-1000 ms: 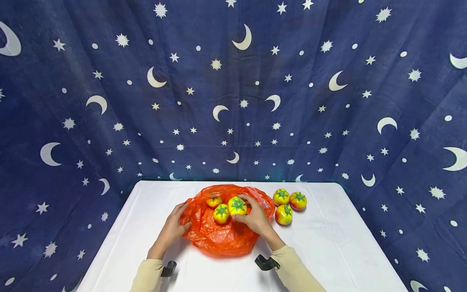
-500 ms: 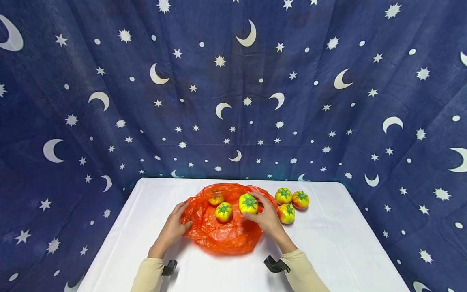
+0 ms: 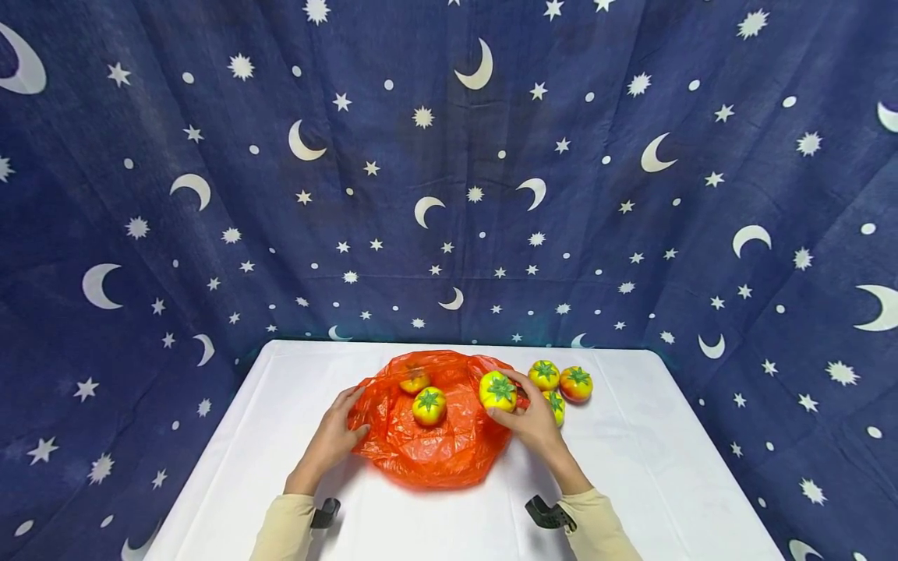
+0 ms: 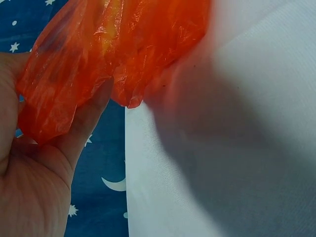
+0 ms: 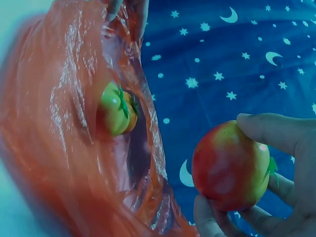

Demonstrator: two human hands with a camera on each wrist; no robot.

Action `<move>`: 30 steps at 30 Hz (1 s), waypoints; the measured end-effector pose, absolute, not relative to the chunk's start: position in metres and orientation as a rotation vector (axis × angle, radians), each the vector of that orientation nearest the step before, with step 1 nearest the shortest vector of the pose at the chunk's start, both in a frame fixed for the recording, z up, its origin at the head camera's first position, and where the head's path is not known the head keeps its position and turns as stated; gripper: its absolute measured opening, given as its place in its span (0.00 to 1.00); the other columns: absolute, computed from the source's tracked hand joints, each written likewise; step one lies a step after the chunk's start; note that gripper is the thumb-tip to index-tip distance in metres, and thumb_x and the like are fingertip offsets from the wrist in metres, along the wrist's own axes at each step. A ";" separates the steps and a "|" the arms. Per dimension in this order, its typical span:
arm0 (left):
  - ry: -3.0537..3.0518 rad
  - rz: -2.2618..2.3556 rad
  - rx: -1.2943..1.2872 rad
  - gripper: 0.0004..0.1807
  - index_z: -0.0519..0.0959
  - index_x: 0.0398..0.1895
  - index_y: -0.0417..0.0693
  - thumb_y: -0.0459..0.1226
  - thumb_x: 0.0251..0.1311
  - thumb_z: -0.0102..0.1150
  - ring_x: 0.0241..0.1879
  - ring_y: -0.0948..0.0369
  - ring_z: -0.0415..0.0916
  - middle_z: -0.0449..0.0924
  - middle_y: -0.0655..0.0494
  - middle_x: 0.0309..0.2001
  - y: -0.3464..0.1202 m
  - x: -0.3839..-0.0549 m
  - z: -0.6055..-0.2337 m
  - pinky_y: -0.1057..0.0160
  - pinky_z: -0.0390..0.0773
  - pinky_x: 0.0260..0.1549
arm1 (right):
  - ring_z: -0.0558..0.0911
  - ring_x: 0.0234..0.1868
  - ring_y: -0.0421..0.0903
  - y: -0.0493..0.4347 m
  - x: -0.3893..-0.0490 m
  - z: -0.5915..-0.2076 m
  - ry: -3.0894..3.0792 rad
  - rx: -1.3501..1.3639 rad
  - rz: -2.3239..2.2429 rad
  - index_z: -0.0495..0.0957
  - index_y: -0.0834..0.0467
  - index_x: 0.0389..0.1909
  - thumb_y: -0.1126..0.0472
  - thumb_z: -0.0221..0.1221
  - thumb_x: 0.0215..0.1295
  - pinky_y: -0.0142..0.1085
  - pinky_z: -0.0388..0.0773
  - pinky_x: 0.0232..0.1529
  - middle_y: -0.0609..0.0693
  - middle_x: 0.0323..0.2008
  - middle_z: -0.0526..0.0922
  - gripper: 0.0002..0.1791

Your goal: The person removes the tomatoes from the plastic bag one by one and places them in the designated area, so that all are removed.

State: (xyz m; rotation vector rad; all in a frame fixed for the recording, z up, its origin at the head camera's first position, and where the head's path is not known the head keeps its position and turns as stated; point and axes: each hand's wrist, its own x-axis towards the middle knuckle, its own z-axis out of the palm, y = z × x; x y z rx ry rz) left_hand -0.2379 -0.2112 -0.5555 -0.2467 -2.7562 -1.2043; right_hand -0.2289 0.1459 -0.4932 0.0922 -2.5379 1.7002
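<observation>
A crumpled red plastic bag point(image 3: 421, 456) lies with its mouth spread wide. My left hand point(image 3: 331, 435) holds its left edge, the plastic caught between thumb and fingers in the left wrist view. Inside the bag are two yellow-red tomatoes with green leafy tops, a front tomato point(image 3: 429, 407) and a rear tomato point(image 3: 415, 382) partly behind plastic. My right hand point(image 3: 536, 425) grips another tomato point(image 3: 497, 391) over the bag's right rim. The right wrist view shows this tomato point(image 5: 229, 165) between thumb and fingers, apart from the bag.
Right of the bag, three tomatoes sit close together: a yellow tomato point(image 3: 543, 375), a redder tomato point(image 3: 576, 385) and a nearer tomato point(image 3: 555, 407) partly hidden by my right hand. The white table point(image 3: 645, 467) ends at a dark blue curtain point(image 3: 393, 202) with moons and stars.
My right hand has carried its tomato rightward, away from the tomatoes inside the bag to the bag's right rim. My left hand stays at the bag's left edge.
</observation>
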 end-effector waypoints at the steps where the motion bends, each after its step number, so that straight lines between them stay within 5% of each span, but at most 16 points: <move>1: -2.760 -1.206 -0.245 0.39 0.63 0.67 0.47 0.32 0.49 0.65 0.65 0.42 0.62 0.62 0.49 0.65 -0.211 -0.238 -0.556 0.40 0.63 0.62 | 0.74 0.53 0.49 0.147 -0.228 -0.493 -2.526 0.107 1.705 0.70 0.42 0.59 0.58 0.72 0.42 0.39 0.74 0.52 0.51 0.58 0.73 0.38; 18: -2.775 -1.185 -0.254 0.39 0.63 0.67 0.45 0.32 0.49 0.65 0.65 0.43 0.62 0.62 0.46 0.65 -0.210 -0.242 -0.552 0.41 0.65 0.62 | 0.73 0.56 0.50 0.176 -0.223 -0.500 -2.463 0.043 1.741 0.69 0.47 0.60 0.60 0.70 0.46 0.25 0.75 0.48 0.53 0.59 0.72 0.37; 30: -2.781 -1.209 -0.240 0.39 0.62 0.67 0.44 0.31 0.49 0.65 0.66 0.42 0.61 0.61 0.46 0.66 -0.210 -0.240 -0.552 0.40 0.63 0.62 | 0.71 0.57 0.51 0.195 -0.221 -0.504 -2.499 -0.054 1.685 0.68 0.47 0.62 0.59 0.71 0.45 0.29 0.75 0.48 0.56 0.61 0.69 0.39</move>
